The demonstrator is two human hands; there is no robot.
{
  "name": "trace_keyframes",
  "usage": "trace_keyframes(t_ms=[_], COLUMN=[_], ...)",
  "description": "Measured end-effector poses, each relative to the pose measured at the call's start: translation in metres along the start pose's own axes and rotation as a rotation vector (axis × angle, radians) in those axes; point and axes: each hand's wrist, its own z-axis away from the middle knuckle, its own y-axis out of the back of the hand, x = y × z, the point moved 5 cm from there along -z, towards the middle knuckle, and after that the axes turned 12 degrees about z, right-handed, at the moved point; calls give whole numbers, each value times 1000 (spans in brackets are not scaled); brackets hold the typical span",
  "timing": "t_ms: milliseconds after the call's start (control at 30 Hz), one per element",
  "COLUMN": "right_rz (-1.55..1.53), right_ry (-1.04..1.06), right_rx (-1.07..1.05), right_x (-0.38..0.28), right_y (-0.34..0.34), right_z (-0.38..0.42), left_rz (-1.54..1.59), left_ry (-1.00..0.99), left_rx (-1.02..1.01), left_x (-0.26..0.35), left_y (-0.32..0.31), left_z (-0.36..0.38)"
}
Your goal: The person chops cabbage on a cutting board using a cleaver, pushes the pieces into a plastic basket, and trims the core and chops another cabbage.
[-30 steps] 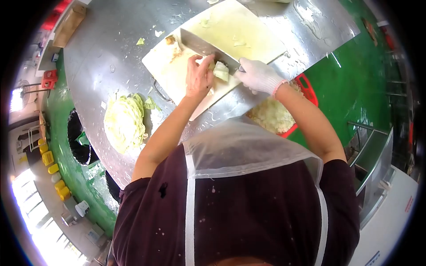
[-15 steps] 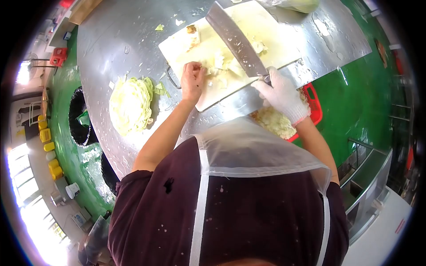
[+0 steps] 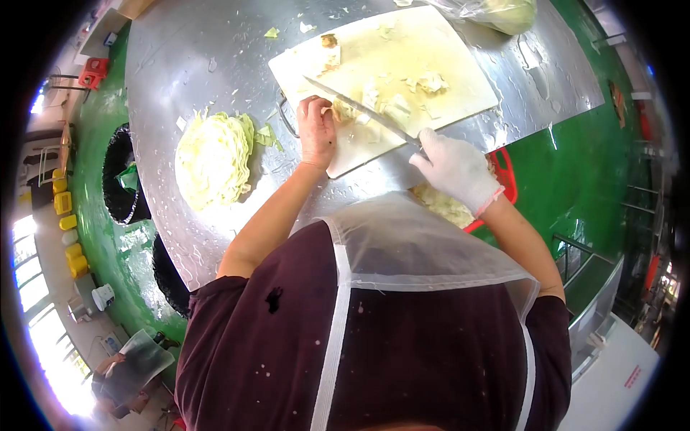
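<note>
A cream cutting board (image 3: 460, 72) lies on the metal table, with cabbage scraps (image 3: 392, 108) scattered over it. My right hand (image 3: 454, 164), in a white knitted glove, is closed round the handle of a cleaver (image 3: 370, 111). The blade is seen nearly edge-on and reaches left across the board above the scraps. My left hand (image 3: 317, 133) is bare and rests at the board's left edge, its curled fingers against a small piece of cabbage (image 3: 343, 111). To the left a cut cabbage (image 3: 213, 161) sits on the table.
A red basket (image 3: 509, 179) holding chopped cabbage (image 3: 443, 203) stands below the table's near edge. A plastic bag with a cabbage (image 3: 507, 14) lies at the back right. Black-lined bins (image 3: 118, 179) stand on the green floor at left. Another person (image 3: 126, 373) is at lower left.
The cleaver has swung down from a raised, broadside position to lie low over the board, nearly edge-on. The view has shifted slightly, and another person shows more clearly at lower left.
</note>
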Motion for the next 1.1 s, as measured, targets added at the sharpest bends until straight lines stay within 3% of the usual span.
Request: trace_keyframes(t_ms=[200,400,600,733,767,867,933,1000,1100], right_rz=[54,23,-173,-468,-540,-742,-815,-621,-598], right_ry=[9,-64,-59,-165,-223,-390,-368,-417,-416], right_rx=[-94,-90,23,194,195,130,212,295,307], right_x=[-13,-29,-15,18,26,57,68,76,83], right_y=[-8,-32,-18,-11,-5,-11,-23,-29,-47], right_z=[-14,-41,-40,-25,-20,-5,4,17,21], left_rz=[-8,-36,-212,-260,-245,78,358,686,630], left_ry=[82,137,-99,-84,-28,381,432,530,479], left_rx=[-126,-85,-219,-196,-154,-97,97,278,429], left_x=[-1,-3,20,10,0,-15,-46,-8,-12], left_y=[-7,-6,-14,-17,-18,6,29,70,141], left_z=[-1,-2,-3,-7,-8,-12,-4,-12,-17])
